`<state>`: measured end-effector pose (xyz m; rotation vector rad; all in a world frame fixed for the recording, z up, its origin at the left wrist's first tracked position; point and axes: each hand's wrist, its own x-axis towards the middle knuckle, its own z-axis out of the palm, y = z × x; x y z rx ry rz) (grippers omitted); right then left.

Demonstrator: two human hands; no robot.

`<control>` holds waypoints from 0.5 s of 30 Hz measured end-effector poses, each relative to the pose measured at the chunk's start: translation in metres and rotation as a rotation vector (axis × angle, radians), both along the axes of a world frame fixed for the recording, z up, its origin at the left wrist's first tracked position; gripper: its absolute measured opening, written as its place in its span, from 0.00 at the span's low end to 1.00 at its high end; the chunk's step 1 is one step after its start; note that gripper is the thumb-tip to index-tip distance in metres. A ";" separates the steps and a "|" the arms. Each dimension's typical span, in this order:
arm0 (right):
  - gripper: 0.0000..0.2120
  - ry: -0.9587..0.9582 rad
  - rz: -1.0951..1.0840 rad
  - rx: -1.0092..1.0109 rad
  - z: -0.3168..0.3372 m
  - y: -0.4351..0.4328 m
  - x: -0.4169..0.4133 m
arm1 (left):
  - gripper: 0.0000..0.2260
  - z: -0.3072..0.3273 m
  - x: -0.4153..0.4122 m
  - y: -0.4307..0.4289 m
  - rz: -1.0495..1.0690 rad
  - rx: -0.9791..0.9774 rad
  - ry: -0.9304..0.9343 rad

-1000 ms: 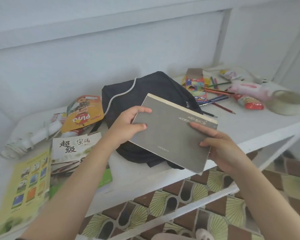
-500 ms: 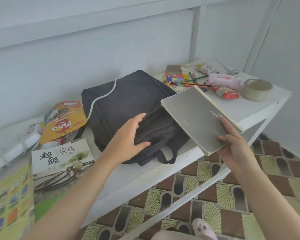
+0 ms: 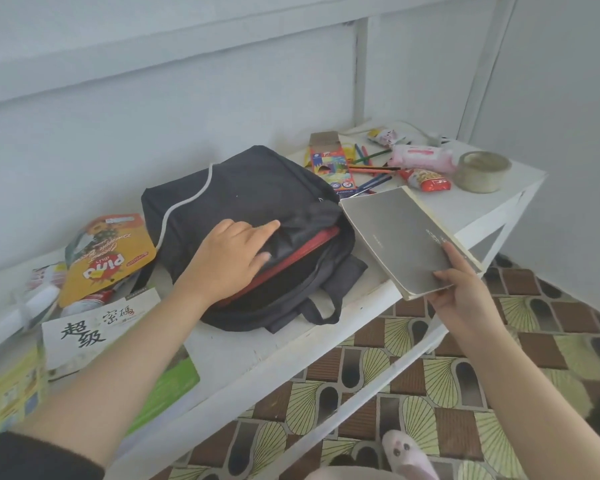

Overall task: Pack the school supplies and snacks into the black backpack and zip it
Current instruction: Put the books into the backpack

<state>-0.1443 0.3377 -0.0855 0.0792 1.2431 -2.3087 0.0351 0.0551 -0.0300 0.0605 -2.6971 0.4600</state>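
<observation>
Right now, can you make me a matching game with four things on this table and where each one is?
Things
1. grey notebook
2. roll of tape
3. orange snack pack
4. black backpack

Places
A. its flap is held by the left hand, top open
B. at the right end of the table
C. held in the right hand
D. lying to the left of the backpack

Pairs: 1-C, 2-B, 3-D, 4-A
</observation>
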 end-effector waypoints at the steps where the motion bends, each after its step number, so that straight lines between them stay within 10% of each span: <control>1: 0.27 -0.004 -0.004 -0.001 -0.001 0.000 0.000 | 0.27 0.003 -0.001 -0.001 0.083 0.043 -0.101; 4: 0.27 -0.025 -0.017 0.000 -0.004 -0.002 0.001 | 0.43 0.003 -0.007 -0.009 0.237 0.119 -0.276; 9: 0.27 -0.067 -0.034 -0.019 -0.010 -0.003 0.005 | 0.35 0.031 -0.015 -0.024 0.349 0.813 -0.129; 15: 0.27 -0.082 -0.043 -0.014 -0.012 -0.004 0.007 | 0.32 0.052 -0.011 -0.056 0.461 1.082 0.002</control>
